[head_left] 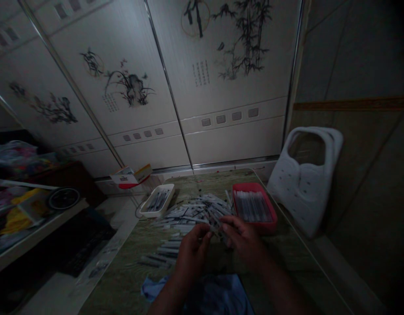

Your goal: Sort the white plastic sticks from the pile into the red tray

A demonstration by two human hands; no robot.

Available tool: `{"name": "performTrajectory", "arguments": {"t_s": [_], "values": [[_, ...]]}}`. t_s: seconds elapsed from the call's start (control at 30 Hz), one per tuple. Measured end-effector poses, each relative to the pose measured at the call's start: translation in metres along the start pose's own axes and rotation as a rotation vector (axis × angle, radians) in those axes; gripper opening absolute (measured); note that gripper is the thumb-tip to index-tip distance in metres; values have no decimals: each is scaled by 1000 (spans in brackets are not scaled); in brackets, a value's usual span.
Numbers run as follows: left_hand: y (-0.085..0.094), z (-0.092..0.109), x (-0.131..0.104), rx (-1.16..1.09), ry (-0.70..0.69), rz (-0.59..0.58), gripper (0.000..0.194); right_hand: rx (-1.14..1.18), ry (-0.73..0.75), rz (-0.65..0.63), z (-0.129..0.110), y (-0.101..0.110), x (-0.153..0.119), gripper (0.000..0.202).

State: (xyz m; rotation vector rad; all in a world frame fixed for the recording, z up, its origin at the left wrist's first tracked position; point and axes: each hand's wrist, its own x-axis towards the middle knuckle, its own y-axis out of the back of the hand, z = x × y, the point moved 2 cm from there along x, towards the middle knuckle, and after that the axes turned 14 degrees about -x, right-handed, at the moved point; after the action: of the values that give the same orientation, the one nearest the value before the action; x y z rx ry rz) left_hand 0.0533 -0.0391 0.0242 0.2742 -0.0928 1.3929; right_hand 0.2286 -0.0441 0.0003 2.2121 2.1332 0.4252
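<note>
Over the front of a loose pile of slim pens (192, 211), my left hand (193, 247) and my right hand (243, 238) are close together with fingertips pinched. A thin, pale pen (215, 228) appears to run between them, though dim light and blur hide its details. To the left of my left hand, several pens (167, 251) lie roughly side by side on the table. A red tray (267, 225) packed with clear, pen-like tubes (252, 205) stands just beyond my right hand. Farther left, a white tray (171, 192) contains dark, slim pieces (158, 200).
A blue cloth (218, 293) lies at the near edge of the green-grey table (130, 249), under my forearms. A white folded plastic chair (307, 183) leans by the right wall. Left stands a cluttered shelf (41, 232); an open carton (131, 176) sits behind the white tray.
</note>
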Motion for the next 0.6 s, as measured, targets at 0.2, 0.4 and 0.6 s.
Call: {"name": "performTrajectory", "arguments": {"t_s": [0.2, 0.4, 0.6], "values": [[6, -12, -5, 310, -139, -50, 17, -61, 43, -26, 0, 0, 0, 35], [7, -10, -5, 428, -194, -55, 17, -116, 47, -104, 8, -2, 2, 26], [0, -1, -6, 626, -227, -87, 16, -162, 50, -105, 18, -3, 4, 25]]}}
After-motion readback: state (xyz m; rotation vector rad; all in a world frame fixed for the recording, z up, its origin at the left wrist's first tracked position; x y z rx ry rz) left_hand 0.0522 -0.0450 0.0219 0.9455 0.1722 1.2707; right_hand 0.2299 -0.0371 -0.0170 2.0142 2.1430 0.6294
